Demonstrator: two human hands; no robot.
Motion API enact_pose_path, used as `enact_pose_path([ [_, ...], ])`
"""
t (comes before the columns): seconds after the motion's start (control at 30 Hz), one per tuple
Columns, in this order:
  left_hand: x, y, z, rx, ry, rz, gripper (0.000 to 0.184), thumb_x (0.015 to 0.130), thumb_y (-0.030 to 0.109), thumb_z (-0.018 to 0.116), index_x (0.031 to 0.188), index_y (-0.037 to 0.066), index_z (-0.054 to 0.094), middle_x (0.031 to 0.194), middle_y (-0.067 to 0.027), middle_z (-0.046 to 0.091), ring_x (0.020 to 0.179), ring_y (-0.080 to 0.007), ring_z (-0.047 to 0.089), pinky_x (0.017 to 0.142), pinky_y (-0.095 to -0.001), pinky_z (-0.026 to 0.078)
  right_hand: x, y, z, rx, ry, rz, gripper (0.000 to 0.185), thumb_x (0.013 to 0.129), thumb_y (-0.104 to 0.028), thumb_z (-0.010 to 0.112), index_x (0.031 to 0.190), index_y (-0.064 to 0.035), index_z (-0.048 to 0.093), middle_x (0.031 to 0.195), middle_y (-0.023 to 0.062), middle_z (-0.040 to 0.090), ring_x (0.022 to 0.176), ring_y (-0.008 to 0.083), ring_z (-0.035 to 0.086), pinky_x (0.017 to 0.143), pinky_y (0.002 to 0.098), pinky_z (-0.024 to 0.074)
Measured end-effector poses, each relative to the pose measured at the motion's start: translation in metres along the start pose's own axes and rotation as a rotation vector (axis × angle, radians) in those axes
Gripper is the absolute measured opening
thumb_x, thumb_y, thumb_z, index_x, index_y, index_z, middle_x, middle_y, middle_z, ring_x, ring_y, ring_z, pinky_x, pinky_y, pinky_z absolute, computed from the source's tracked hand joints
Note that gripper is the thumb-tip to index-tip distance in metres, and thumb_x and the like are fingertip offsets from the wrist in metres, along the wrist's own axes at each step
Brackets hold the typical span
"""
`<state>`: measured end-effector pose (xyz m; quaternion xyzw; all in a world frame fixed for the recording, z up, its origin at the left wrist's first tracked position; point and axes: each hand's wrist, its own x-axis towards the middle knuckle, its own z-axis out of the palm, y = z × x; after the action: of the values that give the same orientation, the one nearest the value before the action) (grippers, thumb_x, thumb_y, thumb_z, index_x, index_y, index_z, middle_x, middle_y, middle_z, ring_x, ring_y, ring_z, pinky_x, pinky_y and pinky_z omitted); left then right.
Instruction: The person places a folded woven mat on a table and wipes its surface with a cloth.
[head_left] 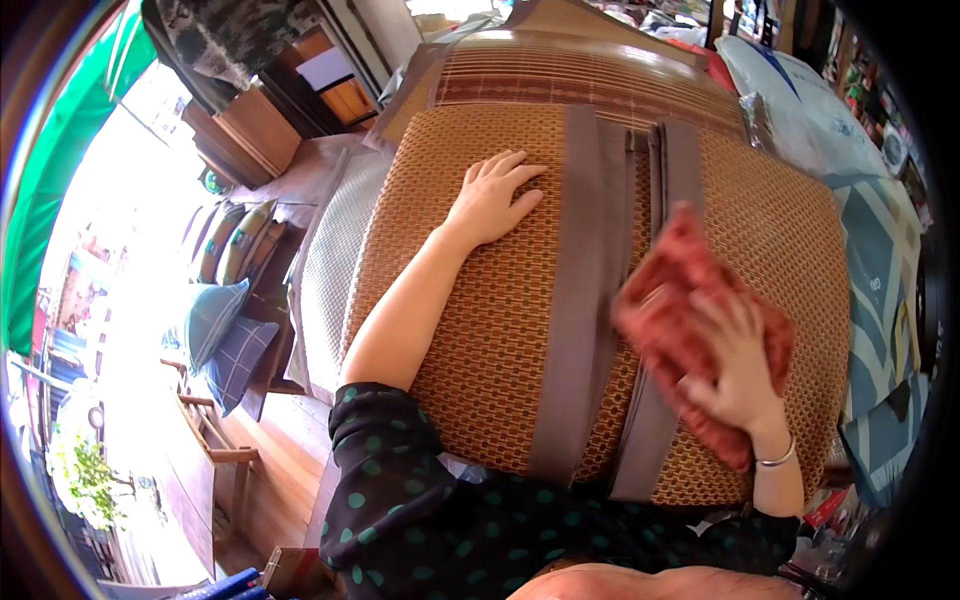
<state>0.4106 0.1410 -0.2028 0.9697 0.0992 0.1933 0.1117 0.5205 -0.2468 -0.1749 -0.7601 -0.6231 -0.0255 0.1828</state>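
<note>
A folded brown woven mat point(480, 330) with grey-brown fabric edging point(575, 300) lies in front of me, its two edged sides near each other at the middle. My left hand point(495, 195) rests flat on the left part of the mat, fingers spread and nothing in them. On the right part, my right hand point(738, 365) holds a crumpled red cloth point(675, 290), with the palm over it. Both this hand and the cloth are somewhat blurred, and the cloth covers part of the right-hand edging. A silver bangle circles the right wrist.
Behind the mat lies another striped brown mat point(580, 75). Plastic-wrapped goods point(800, 100) and blue-grey patterned fabric point(880, 290) border the right side. At left are several cushions point(215, 310), a wooden bench frame point(215, 430) and a pale mat point(340, 250).
</note>
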Motion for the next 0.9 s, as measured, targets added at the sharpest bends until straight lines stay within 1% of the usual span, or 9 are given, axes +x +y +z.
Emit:
enact_pose_path([
  [0.03, 0.006, 0.004, 0.002, 0.0, -0.006, 0.008, 0.044, 0.095, 0.037, 0.056, 0.135, 0.018, 0.056, 0.147, -0.0139, 0.045, 0.141, -0.0327, 0.034, 0.116, -0.0479, 0.023, 0.001, -0.018, -0.004, 0.069, -0.122, -0.155, 0.064, 0.074, -0.039, 0.07, 0.131, -0.012, 0.057, 0.143, 0.012, 0.048, 0.138, 0.0388, 0.034, 0.115, 0.0569, 0.0187],
  [0.17, -0.003, -0.003, -0.007, 0.006, -0.005, -0.045, 0.045, 0.095, 0.039, 0.055, 0.134, 0.016, 0.056, 0.147, -0.0152, 0.044, 0.142, -0.0317, 0.032, 0.117, -0.0473, 0.022, 0.001, 0.008, -0.005, 0.103, -0.085, -0.054, 0.064, 0.075, -0.039, 0.07, 0.132, -0.0136, 0.057, 0.144, 0.0125, 0.047, 0.138, 0.0389, 0.035, 0.116, 0.0558, 0.0201],
  [0.33, 0.0, -0.002, -0.004, -0.022, -0.003, -0.009, 0.044, 0.096, 0.038, 0.055, 0.134, 0.017, 0.056, 0.147, -0.0154, 0.044, 0.141, -0.0319, 0.032, 0.116, -0.0465, 0.022, -0.024, 0.129, 0.006, -0.181, 0.27, 0.446, 0.052, 0.092, -0.034, 0.056, 0.136, -0.0055, 0.051, 0.146, 0.0134, 0.046, 0.138, 0.0367, 0.035, 0.116, 0.0497, 0.0202],
  [0.4, 0.0, -0.002, -0.005, -0.014, -0.018, -0.028, 0.044, 0.096, 0.037, 0.055, 0.135, 0.017, 0.056, 0.148, -0.016, 0.043, 0.141, -0.0325, 0.032, 0.116, -0.0463, 0.022, -0.038, 0.156, -0.002, -0.38, 0.27, 0.659, 0.054, 0.098, -0.04, 0.049, 0.133, 0.0002, 0.052, 0.145, 0.0131, 0.046, 0.139, 0.0336, 0.033, 0.116, 0.0492, 0.0178],
  [0.47, 0.0, 0.0, -0.005, -0.018, -0.016, -0.027, 0.044, 0.096, 0.037, 0.055, 0.135, 0.016, 0.056, 0.148, -0.0165, 0.043, 0.141, -0.033, 0.033, 0.116, -0.0465, 0.023, -0.042, 0.163, -0.001, -0.51, 0.194, 0.716, 0.055, 0.098, -0.041, 0.049, 0.131, 0.0029, 0.052, 0.144, 0.0152, 0.046, 0.138, 0.0339, 0.034, 0.116, 0.0502, 0.0178],
  [0.6, 0.0, -0.001, -0.006, -0.026, -0.013, -0.037, 0.044, 0.096, 0.036, 0.055, 0.135, 0.017, 0.056, 0.148, -0.0164, 0.043, 0.141, -0.0331, 0.033, 0.116, -0.0466, 0.023, -0.026, 0.098, 0.009, -0.163, 0.232, 0.505, 0.066, 0.091, -0.04, 0.058, 0.138, 0.0037, 0.044, 0.143, 0.0255, 0.042, 0.138, 0.0406, 0.031, 0.116, 0.0522, 0.0204],
  [0.67, 0.0, -0.002, -0.004, 0.0, -0.019, -0.041, 0.044, 0.096, 0.036, 0.055, 0.135, 0.017, 0.056, 0.148, -0.0165, 0.043, 0.141, -0.0331, 0.033, 0.116, -0.0466, 0.023, -0.008, 0.044, -0.004, -0.003, 0.121, 0.26, 0.069, 0.08, -0.044, 0.064, 0.136, -0.0058, 0.05, 0.145, 0.0178, 0.043, 0.14, 0.0384, 0.03, 0.115, 0.0555, 0.0183],
  [0.8, 0.0, -0.001, -0.004, 0.005, -0.022, -0.065, 0.044, 0.096, 0.036, 0.055, 0.135, 0.017, 0.056, 0.148, -0.0161, 0.043, 0.14, -0.0326, 0.033, 0.116, -0.0463, 0.023, -0.003, -0.016, 0.0, 0.044, -0.076, -0.157, 0.066, 0.079, -0.046, 0.067, 0.136, -0.0154, 0.053, 0.147, 0.0091, 0.044, 0.14, 0.0341, 0.032, 0.115, 0.0576, 0.0178],
  [0.9, 0.0, 0.004, -0.008, 0.002, -0.024, -0.065, 0.044, 0.096, 0.035, 0.056, 0.135, 0.016, 0.056, 0.148, -0.0156, 0.043, 0.141, -0.0318, 0.033, 0.116, -0.0462, 0.023, -0.002, 0.002, 0.0, 0.12, -0.073, -0.113, 0.065, 0.08, -0.046, 0.067, 0.138, -0.0183, 0.053, 0.145, 0.0093, 0.046, 0.139, 0.0338, 0.034, 0.115, 0.0574, 0.0189],
])
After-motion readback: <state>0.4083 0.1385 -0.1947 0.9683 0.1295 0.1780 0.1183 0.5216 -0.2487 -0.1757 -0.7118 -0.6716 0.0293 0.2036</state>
